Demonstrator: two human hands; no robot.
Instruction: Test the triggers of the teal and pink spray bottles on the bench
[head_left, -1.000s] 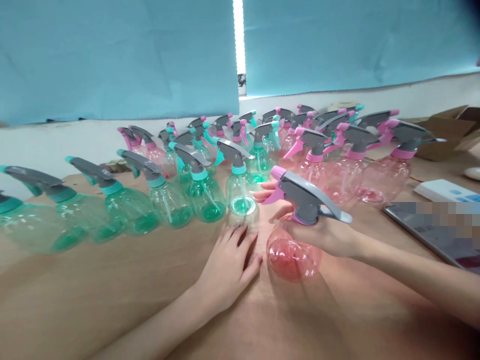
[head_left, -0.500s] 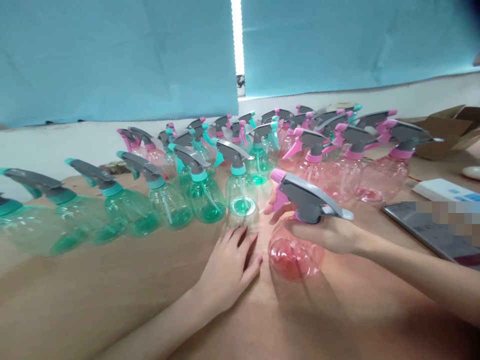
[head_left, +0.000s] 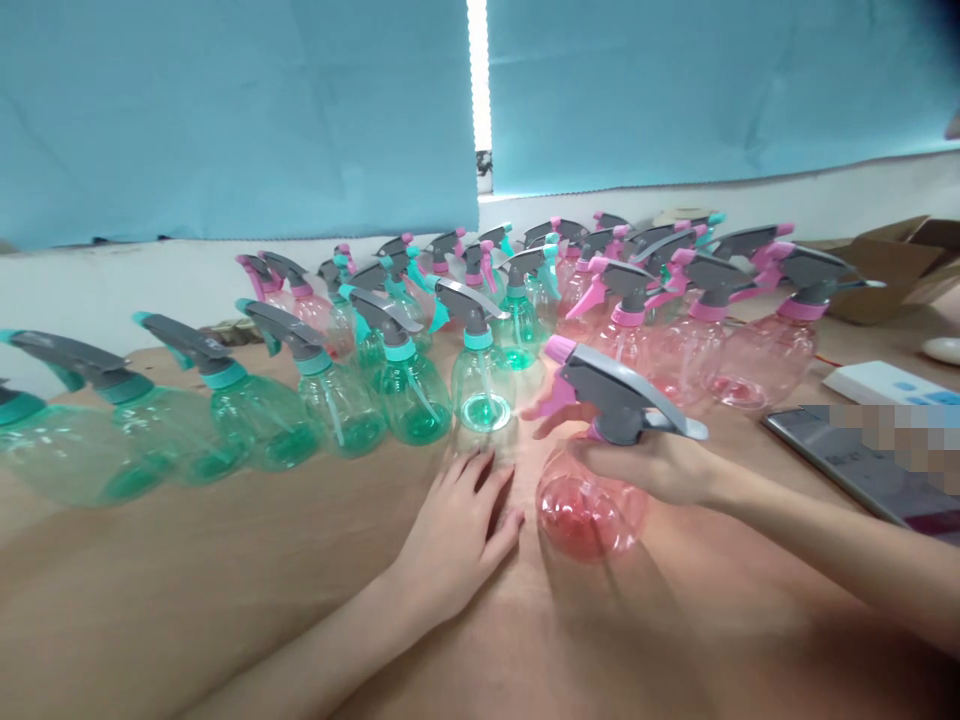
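Observation:
A pink spray bottle [head_left: 592, 510] with a grey and pink trigger head stands upright on the wooden table [head_left: 247, 590]. My right hand [head_left: 645, 465] is wrapped round its neck from the right, just below the head, with fingertips showing on the far side by the pink trigger. My left hand [head_left: 457, 535] lies flat on the table to the left of that bottle, fingers outstretched and holding nothing. Just beyond its fingertips is a green spray bottle [head_left: 482, 385] with a teal collar, apart from the hand.
A row of green spray bottles [head_left: 270, 430] runs off to the left. Pink spray bottles [head_left: 765, 355] stand at the back right, with more mixed ones behind. At the right are a phone [head_left: 832, 465], a white box-shaped device [head_left: 885, 385] and a cardboard box [head_left: 874, 270].
The fingers of my right hand have shifted slightly near the trigger. My left hand and the bottles stay where they were.

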